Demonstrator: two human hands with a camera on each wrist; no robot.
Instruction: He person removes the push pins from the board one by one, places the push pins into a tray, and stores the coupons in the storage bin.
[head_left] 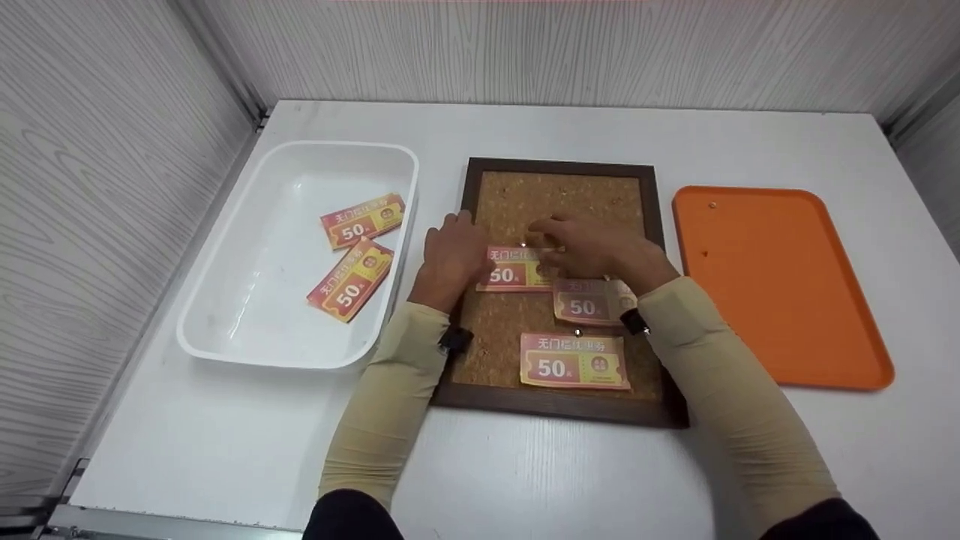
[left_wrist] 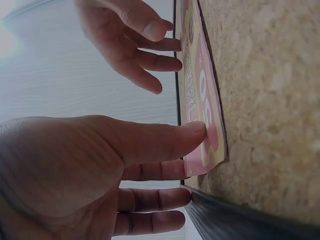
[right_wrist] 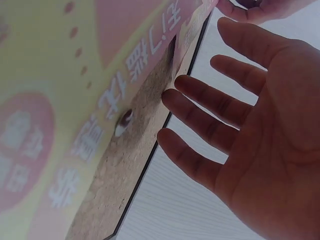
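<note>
A pink-and-yellow coupon (head_left: 514, 277) lies on the brown-framed cork board (head_left: 562, 191), with a small pushpin (head_left: 523, 244) at its top edge. My left hand (head_left: 455, 251) is at the coupon's left end. In the left wrist view, its thumb (left_wrist: 192, 132) lies on the printed face and the index finger meets the edge, pinching the corner. Over the coupon's right part hovers my right hand (head_left: 592, 247), fingers spread and loosely bent, holding nothing visible. Below lie a second coupon (head_left: 581, 304), partly shaded by the right arm, and a third coupon (head_left: 574, 364), each with a pin at the top.
On the left stands a white plastic bin (head_left: 225, 300) with a coupon (head_left: 364, 220) and another coupon (head_left: 351, 281) against its right side. An orange tray (head_left: 795, 300) lies to the right, carrying a pushpin (head_left: 712, 205) and a small dark piece (head_left: 704, 253).
</note>
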